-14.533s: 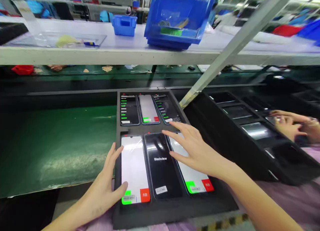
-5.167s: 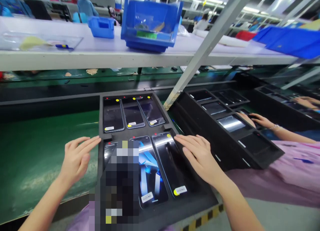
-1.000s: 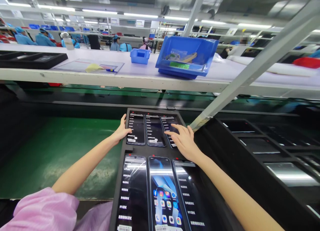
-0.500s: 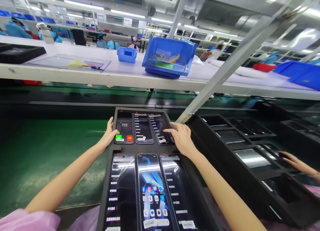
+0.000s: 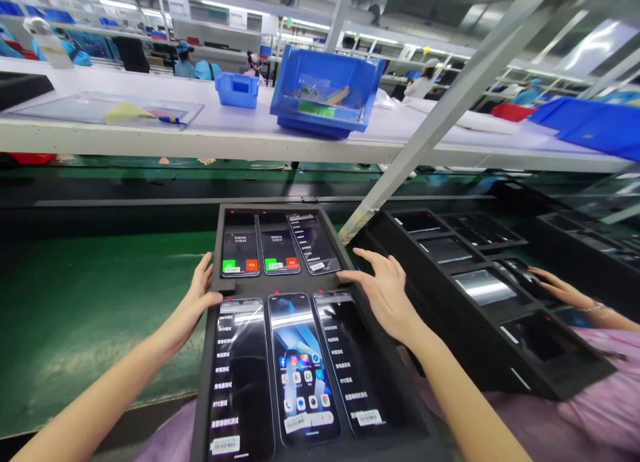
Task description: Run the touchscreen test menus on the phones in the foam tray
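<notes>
A black foam tray (image 5: 283, 285) lies in front of me, holding several smartphones in two rows. In the far row, the left phone (image 5: 241, 239) and middle phone (image 5: 278, 239) show green and red buttons; the right phone (image 5: 313, 242) shows a text list. Nearer, a phone (image 5: 303, 355) with a colourful home screen lies between two phones with list menus (image 5: 243, 375) (image 5: 347, 369). My left hand (image 5: 193, 309) is open at the tray's left edge, thumb reaching onto the rim. Open too, my right hand (image 5: 385, 292) has its thumb at the right edge, fingers spread beyond it.
To the right stand more black trays (image 5: 450, 295) with phones, where another person's hand (image 5: 560, 289) touches one. A slanted metal post (image 5: 430, 129) rises beyond my tray. Blue bins (image 5: 327, 92) sit on the white shelf (image 5: 200, 139). Green surface (image 5: 110, 302) extends left.
The far middle phone's screen has switched from a list to green and red buttons. My right hand has drawn back from the far right phone; my left hand has slid nearer along the edge.
</notes>
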`<act>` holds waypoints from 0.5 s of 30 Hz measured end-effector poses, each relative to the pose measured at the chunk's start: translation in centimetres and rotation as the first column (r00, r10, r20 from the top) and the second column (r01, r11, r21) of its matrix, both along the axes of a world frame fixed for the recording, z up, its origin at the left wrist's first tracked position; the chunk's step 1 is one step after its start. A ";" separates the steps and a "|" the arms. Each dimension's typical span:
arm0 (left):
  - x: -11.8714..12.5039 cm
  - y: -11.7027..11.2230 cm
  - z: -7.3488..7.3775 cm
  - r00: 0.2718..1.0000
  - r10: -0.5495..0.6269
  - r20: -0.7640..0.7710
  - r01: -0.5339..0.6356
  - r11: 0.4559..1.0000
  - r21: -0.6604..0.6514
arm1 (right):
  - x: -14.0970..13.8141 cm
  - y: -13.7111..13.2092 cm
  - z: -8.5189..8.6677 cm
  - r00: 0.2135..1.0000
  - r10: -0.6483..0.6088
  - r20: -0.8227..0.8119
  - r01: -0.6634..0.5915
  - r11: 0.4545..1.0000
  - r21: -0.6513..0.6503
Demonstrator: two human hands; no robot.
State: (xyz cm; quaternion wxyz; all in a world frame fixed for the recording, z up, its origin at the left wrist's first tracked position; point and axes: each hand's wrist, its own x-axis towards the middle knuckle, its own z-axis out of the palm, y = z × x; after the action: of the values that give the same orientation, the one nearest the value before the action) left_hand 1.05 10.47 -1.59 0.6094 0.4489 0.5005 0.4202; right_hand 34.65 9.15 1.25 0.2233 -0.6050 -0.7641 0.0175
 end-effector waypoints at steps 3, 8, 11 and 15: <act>-0.5 -4.1 0.0 0.999 -0.044 -0.017 0.044 0.999 -0.007 | 0.6 -4.8 -0.4 0.999 0.014 -0.045 -0.015 0.999 -0.029; -0.9 -8.2 -0.8 0.996 -0.090 -0.016 0.089 0.995 -0.055 | 0.5 -11.0 -1.7 0.998 0.008 -0.059 -0.010 0.999 -0.048; -0.8 -9.2 -1.2 0.997 -0.075 -0.012 0.074 0.995 -0.063 | 0.0 -12.6 -1.9 0.999 0.023 -0.024 -0.024 0.999 -0.033; -0.3 -9.7 -1.2 1.000 -0.027 -0.009 0.027 0.998 -0.053 | -0.8 -13.2 -1.7 1.000 0.016 -0.013 -0.016 1.000 -0.019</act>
State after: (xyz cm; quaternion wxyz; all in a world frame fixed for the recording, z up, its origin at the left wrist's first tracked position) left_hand 0.79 0.75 -2.78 0.6244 0.4414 0.5082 0.3964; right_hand 33.90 -4.04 -0.41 0.2224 -0.6009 -0.7672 0.0303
